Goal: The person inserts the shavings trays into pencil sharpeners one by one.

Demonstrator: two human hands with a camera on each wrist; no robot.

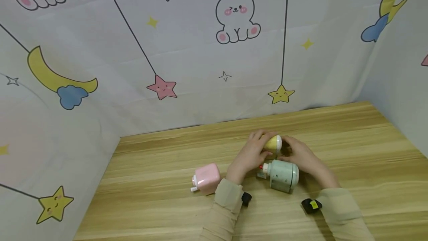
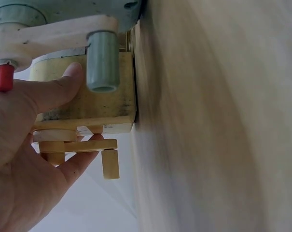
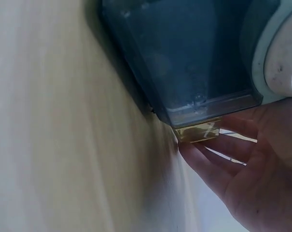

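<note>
A yellow crank pencil sharpener (image 1: 271, 143) with a white end is on the wooden table, partly covered by the hands. My left hand (image 1: 251, 153) grips it, with thumb (image 2: 63, 92) on one side and fingers by its crank (image 2: 90, 144). From the other end, my right hand (image 1: 302, 156) holds the yellow sharpener; in the right wrist view its fingertips are at a see-through yellow part (image 3: 199, 131), the thumb hidden. A green pencil sharpener (image 1: 281, 176) lies just in front of both hands, its crank with a red tip pointing left.
A pink pencil sharpener (image 1: 207, 178) lies to the left, beside the left sleeve (image 1: 229, 194). Small black devices (image 1: 311, 205) sit by the wrists. Behind the wooden table (image 1: 160, 151) hangs a white cloth (image 1: 200, 55) printed with stars and a rabbit.
</note>
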